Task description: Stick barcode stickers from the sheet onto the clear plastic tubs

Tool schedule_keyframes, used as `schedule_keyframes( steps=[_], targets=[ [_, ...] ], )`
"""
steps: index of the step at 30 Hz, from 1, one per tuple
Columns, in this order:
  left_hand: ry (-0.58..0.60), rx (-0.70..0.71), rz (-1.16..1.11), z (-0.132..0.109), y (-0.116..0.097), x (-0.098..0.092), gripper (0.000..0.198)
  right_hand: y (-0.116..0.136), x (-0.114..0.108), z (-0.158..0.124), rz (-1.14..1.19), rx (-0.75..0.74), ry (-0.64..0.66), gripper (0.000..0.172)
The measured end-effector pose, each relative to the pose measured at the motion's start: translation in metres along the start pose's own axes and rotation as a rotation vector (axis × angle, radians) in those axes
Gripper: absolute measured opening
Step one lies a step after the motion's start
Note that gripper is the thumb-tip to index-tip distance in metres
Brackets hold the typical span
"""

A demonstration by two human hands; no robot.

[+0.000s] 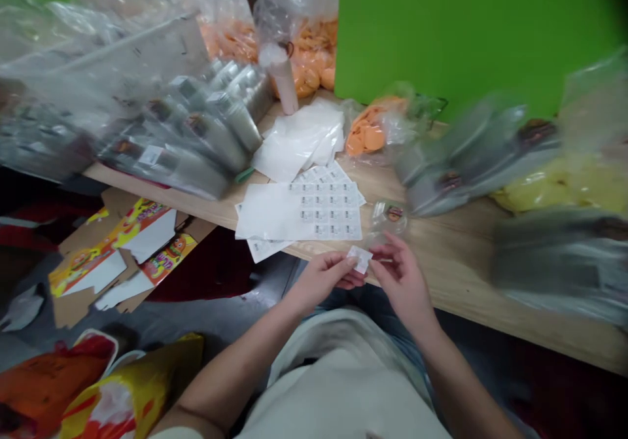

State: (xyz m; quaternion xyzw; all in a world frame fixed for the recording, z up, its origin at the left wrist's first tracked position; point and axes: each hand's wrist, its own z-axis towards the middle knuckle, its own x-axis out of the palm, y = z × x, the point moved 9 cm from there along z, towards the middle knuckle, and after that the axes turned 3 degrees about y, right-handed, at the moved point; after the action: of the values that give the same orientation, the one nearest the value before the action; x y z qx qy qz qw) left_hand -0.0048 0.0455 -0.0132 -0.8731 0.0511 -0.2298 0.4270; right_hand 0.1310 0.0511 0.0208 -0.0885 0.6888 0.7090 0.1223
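Note:
My left hand (324,277) and my right hand (400,275) meet at the near edge of the wooden table (441,262). Between their fingertips they pinch a small white sticker label (360,258). Both hands have their fingers curled in a pinch. Just beyond them lies a sheet of small printed labels (304,213), partly peeled. A small clear bag with a round orange-brown piece inside (391,215) rests on the table right above my right hand.
Stacks of clear packets (196,138) fill the left of the table and more lie blurred at the right (490,158). Bags of orange discs (314,53) stand at the back by a green board (466,33). Flattened printed cartons (122,249) lie on the floor.

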Motion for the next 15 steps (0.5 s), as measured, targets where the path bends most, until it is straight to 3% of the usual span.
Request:
schedule_keyframes(
  steps=[3,6,8,11,15],
  targets=[
    [0.079,0.035,0.178,0.007,0.01,0.025,0.037,-0.025,-0.022,0.002,0.084,0.189,-0.03,0.033],
    [-0.084,0.325,0.55,0.015,-0.007,0.025,0.04,-0.044,-0.064,0.012,0.104,0.216,-0.224,0.035],
    [-0.205,0.548,0.795,0.02,-0.022,0.025,0.048,-0.059,-0.078,0.024,0.127,0.245,-0.238,0.041],
    [-0.144,0.71,1.015,0.039,-0.024,0.034,0.059,-0.074,-0.069,0.043,0.115,0.292,-0.079,0.049],
    [-0.088,0.751,1.061,0.053,-0.018,0.033,0.062,-0.078,-0.049,0.051,0.112,0.294,0.012,0.053]
  ],
)
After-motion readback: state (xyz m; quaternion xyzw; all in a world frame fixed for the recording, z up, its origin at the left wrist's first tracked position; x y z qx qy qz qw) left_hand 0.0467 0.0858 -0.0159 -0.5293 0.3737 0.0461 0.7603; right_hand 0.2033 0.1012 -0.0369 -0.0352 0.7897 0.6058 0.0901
